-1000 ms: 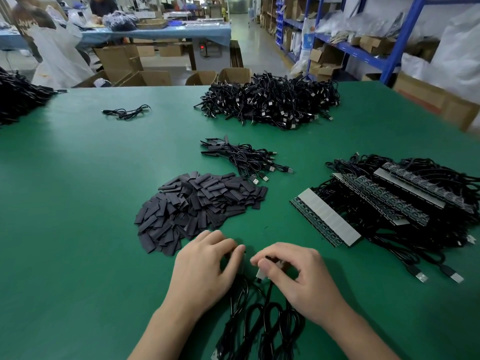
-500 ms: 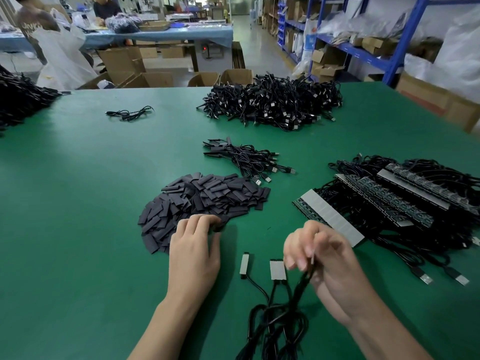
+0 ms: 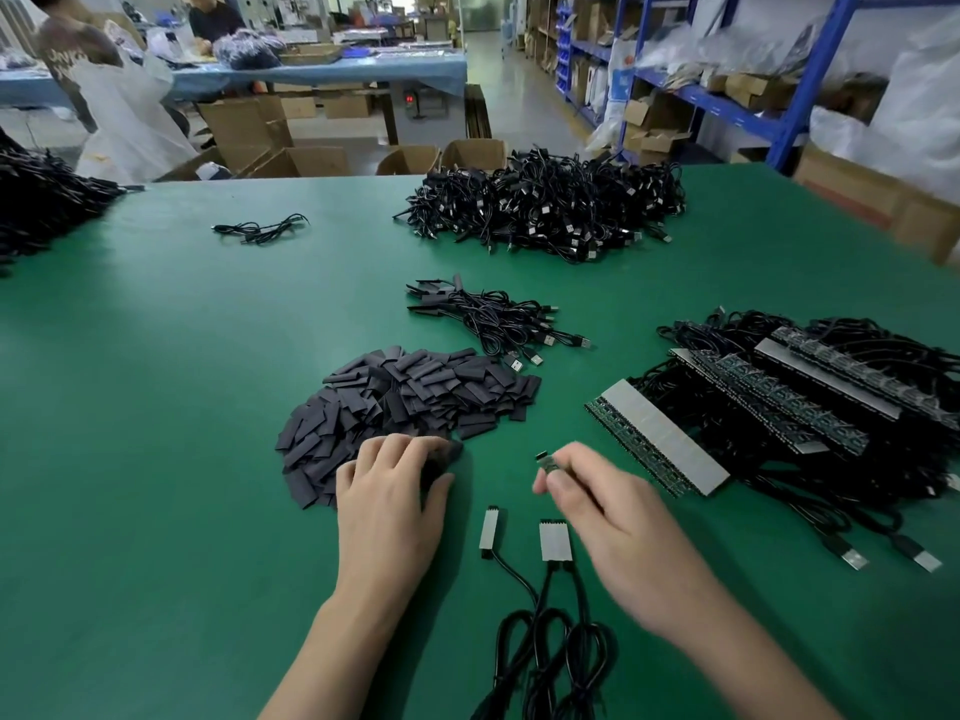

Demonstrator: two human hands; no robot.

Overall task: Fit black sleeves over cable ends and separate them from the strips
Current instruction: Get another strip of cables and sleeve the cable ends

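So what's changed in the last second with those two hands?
The left hand left the grey-faced cable ends and moved forward-left onto the pile of flat black sleeves, fingers curled at its near edge; whether it holds one is unclear. The right hand picked up one small cable end and pinches it above the green table. The other two ends and the strips of circuit boards stayed put.

Left hand [image 3: 389, 491] palm down, fingers curled on a sleeve [image 3: 440, 458], right hand [image 3: 608, 511] beside it, fingertips pinching a cable end [image 3: 545, 459], forearms bare.
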